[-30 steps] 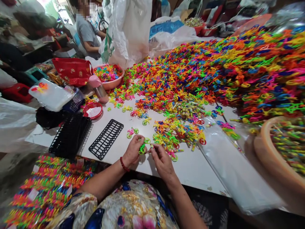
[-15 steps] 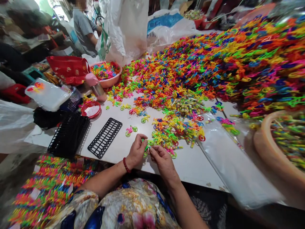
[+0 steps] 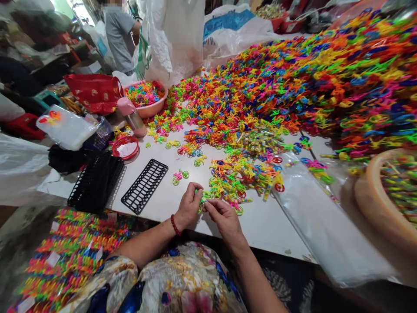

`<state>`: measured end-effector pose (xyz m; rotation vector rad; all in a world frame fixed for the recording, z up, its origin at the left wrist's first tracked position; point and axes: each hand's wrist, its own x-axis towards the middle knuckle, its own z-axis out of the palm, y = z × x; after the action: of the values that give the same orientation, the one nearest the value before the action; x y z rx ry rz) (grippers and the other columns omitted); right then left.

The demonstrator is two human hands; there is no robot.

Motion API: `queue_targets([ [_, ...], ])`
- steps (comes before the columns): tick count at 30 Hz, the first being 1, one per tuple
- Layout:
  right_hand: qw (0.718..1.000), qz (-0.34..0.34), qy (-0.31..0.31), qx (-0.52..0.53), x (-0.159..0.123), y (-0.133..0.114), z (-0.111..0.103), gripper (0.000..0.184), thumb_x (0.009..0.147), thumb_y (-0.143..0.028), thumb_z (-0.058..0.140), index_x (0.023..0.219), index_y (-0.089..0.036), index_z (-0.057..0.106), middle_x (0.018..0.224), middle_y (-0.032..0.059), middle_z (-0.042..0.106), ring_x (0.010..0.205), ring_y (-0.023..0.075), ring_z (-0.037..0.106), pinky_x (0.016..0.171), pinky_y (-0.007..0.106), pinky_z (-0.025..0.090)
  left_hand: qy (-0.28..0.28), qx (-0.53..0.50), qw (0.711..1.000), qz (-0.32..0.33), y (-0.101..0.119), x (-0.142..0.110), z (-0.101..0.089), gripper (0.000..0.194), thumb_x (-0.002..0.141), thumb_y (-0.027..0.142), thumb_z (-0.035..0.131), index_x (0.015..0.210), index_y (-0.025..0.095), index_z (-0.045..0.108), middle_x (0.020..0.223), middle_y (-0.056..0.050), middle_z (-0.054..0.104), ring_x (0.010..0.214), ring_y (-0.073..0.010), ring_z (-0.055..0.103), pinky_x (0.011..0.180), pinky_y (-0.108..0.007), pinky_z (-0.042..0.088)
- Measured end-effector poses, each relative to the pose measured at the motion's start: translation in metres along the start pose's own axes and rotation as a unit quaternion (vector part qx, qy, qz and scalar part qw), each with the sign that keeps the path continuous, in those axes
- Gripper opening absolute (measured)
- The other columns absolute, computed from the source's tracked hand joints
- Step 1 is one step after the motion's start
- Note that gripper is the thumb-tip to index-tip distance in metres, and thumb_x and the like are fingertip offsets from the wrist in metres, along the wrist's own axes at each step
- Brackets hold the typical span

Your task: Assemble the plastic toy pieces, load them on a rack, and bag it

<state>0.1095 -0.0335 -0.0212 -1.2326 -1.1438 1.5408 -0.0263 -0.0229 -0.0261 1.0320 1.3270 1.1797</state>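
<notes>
My left hand [image 3: 188,206], with a red bead bracelet at the wrist, is closed on a green plastic toy bicycle [image 3: 201,203]. Beside it my right hand [image 3: 224,217] pinches at the same toy, its thumb and forefinger meeting near the left fingertips; whatever small part lies between them is mostly hidden. Just beyond the hands lies a loose cluster of bright toy bicycles [image 3: 228,176]. One pink and green toy bicycle [image 3: 180,175] rests apart on the white table [image 3: 182,152]. Left of the hands lies a black slotted plastic tray [image 3: 145,186].
A tall heap of toys [image 3: 309,82] fills the back right. Clear plastic bags [image 3: 329,226] overhang the right table edge near an orange tub [image 3: 371,182]. At left are stacked black trays [image 3: 94,182], a red basket [image 3: 137,150] and a pink-lidded bottle [image 3: 130,117]. A person [image 3: 119,37] stands behind.
Both hands stay together on the green toy bicycle, with only slight finger movement. The view has shifted a little. The person at the back has straightened and raised an arm.
</notes>
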Motion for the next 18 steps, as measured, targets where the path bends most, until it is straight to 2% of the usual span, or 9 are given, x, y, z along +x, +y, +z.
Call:
queue_targets([
  [2, 1.0, -0.008, -0.006, -0.022, 0.001, 0.0, 0.0, 0.037, 0.074, -0.055, 0.073, 0.079, -0.019, 0.071, 0.072, 0.0038, 0.069, 0.069, 0.0177, 0.06, 0.065, 0.03, 0.049, 0.0, 0.041, 0.999, 0.019, 0.002, 0.001, -0.002, 0.013, 0.087, 0.035, 0.059, 0.088, 0.023, 0.054, 0.078, 0.002, 0.053, 0.069, -0.0138, 0.048, 0.066, -0.025, 0.038],
  [5, 0.999, 0.005, -0.027, -0.025, 0.001, 0.001, 0.0, 0.036, 0.076, -0.055, 0.071, 0.077, -0.019, 0.07, 0.069, 0.0027, 0.067, 0.065, 0.017, 0.059, 0.063, 0.029, 0.049, -0.018, 0.084, 0.996, 0.035, 0.004, 0.002, -0.004, 0.008, 0.089, 0.031, 0.055, 0.088, 0.023, 0.054, 0.076, 0.002, 0.052, 0.066, -0.0137, 0.046, 0.065, -0.026, 0.036],
  [8, 0.999, -0.011, -0.029, -0.035, -0.001, 0.003, 0.001, 0.036, 0.077, -0.055, 0.07, 0.078, -0.019, 0.07, 0.069, 0.0023, 0.066, 0.065, 0.0165, 0.059, 0.062, 0.028, 0.049, -0.016, 0.115, 0.992, 0.055, 0.002, 0.002, -0.005, 0.005, 0.09, 0.028, 0.052, 0.089, 0.023, 0.053, 0.077, 0.002, 0.052, 0.065, -0.0139, 0.045, 0.064, -0.027, 0.035],
  [11, 0.997, -0.035, -0.02, -0.071, -0.004, 0.009, 0.004, 0.035, 0.082, -0.054, 0.067, 0.081, -0.019, 0.069, 0.069, 0.0015, 0.065, 0.063, 0.0159, 0.058, 0.059, 0.027, 0.048, -0.028, 0.124, 0.99, 0.064, -0.001, 0.004, -0.004, 0.006, 0.091, 0.028, 0.049, 0.091, 0.023, 0.051, 0.08, 0.001, 0.053, 0.07, -0.0144, 0.048, 0.067, -0.027, 0.038],
  [14, 0.991, -0.062, -0.01, -0.12, -0.003, 0.014, 0.006, 0.032, 0.088, -0.05, 0.059, 0.083, -0.019, 0.066, 0.067, 0.0011, 0.065, 0.06, 0.0155, 0.059, 0.056, 0.026, 0.047, -0.039, 0.164, 0.985, 0.047, 0.0, 0.011, -0.006, 0.013, 0.094, 0.033, 0.044, 0.097, 0.022, 0.05, 0.083, 0.0, 0.054, 0.073, -0.0152, 0.051, 0.07, -0.028, 0.041],
  [16, 0.976, -0.116, 0.019, -0.181, 0.0, 0.014, 0.006, 0.028, 0.093, -0.044, 0.054, 0.087, -0.02, 0.066, 0.073, 0.0027, 0.068, 0.065, 0.0166, 0.062, 0.06, 0.028, 0.05, -0.003, 0.225, 0.973, 0.047, 0.002, 0.019, -0.014, 0.02, 0.098, 0.034, 0.035, 0.106, 0.022, 0.049, 0.086, -0.002, 0.055, 0.075, -0.0167, 0.053, 0.073, -0.03, 0.044],
  [18, 0.937, -0.202, 0.065, -0.277, 0.006, 0.01, 0.002, 0.024, 0.095, -0.037, 0.051, 0.092, -0.02, 0.068, 0.085, 0.006, 0.071, 0.079, 0.0195, 0.065, 0.074, 0.032, 0.052, 0.066, 0.298, 0.948, 0.088, 0.004, 0.033, -0.026, 0.025, 0.099, 0.03, 0.03, 0.113, 0.021, 0.048, 0.097, -0.006, 0.057, 0.086, -0.0194, 0.056, 0.08, -0.034, 0.046],
])
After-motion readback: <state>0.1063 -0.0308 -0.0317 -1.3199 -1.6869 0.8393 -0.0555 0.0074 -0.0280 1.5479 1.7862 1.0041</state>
